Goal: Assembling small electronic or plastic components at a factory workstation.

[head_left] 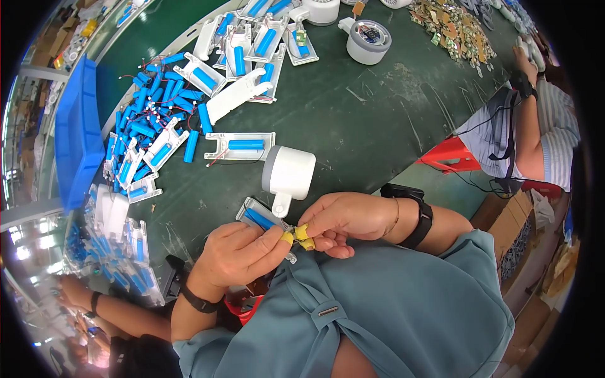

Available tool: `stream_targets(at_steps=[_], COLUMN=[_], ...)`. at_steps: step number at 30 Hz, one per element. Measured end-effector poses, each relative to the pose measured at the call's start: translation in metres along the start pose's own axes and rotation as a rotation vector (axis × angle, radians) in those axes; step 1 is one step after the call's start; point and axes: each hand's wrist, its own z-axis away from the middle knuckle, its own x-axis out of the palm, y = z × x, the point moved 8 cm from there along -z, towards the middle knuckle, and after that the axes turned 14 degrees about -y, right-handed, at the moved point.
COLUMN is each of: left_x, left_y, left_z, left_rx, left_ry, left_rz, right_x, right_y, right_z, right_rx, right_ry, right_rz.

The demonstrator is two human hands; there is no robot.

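My left hand (238, 255) and my right hand (356, 217) meet close to my body at the table's near edge. Yellow finger covers (301, 234) wrap several fingertips. Both hands are closed in a pinch, with the fingertips almost touching; the small part between them is hidden. A white plastic shell half with a blue cylindrical battery (257, 218) in it shows just behind and under my left fingers. Right behind my hands, a white round housing with a grey rim (295, 172) lies on its side, its short neck pointing toward me.
Loose blue batteries (154, 101) with thin wires are heaped at the left, beside a blue bin (79, 135). White shells with batteries (239, 57) pile up at the back. An open round housing (368, 41) and small circuit boards (457, 28) lie farther right. Co-workers' arms (532, 135) show at both sides.
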Motion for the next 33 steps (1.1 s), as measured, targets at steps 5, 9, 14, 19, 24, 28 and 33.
stream_targets(at_steps=[5,9,14,19,24,28,33], left_x=[0.001,0.002,0.004,0.012,0.012,0.012,0.016], left_y=[-0.001,0.004,0.012,0.01,-0.009,-0.023,-0.017], left_z=[-0.001,0.002,-0.003,0.006,0.01,0.012,0.01], left_rx=[-0.019,-0.025,-0.049,-0.19,-0.501,-0.652,-0.703], left_ry=[-0.032,-0.039,-0.121,-0.075,0.187,0.336,0.404], left_rz=[0.013,-0.04,-0.284,-0.275,-0.011,0.27,0.411], right_x=[0.0,0.003,0.002,0.002,0.01,0.014,0.014], right_y=[-0.001,-0.002,-0.003,-0.005,-0.026,-0.038,-0.042], right_z=[0.0,0.0,0.0,-0.004,0.0,0.003,0.009], right_rx=[-0.013,-0.026,-0.068,-0.145,-0.379,-0.489,-0.612], right_ry=[0.013,0.024,0.093,0.154,0.304,0.43,0.628], right_rz=[0.005,-0.002,0.041,0.158,0.431,0.696,0.965])
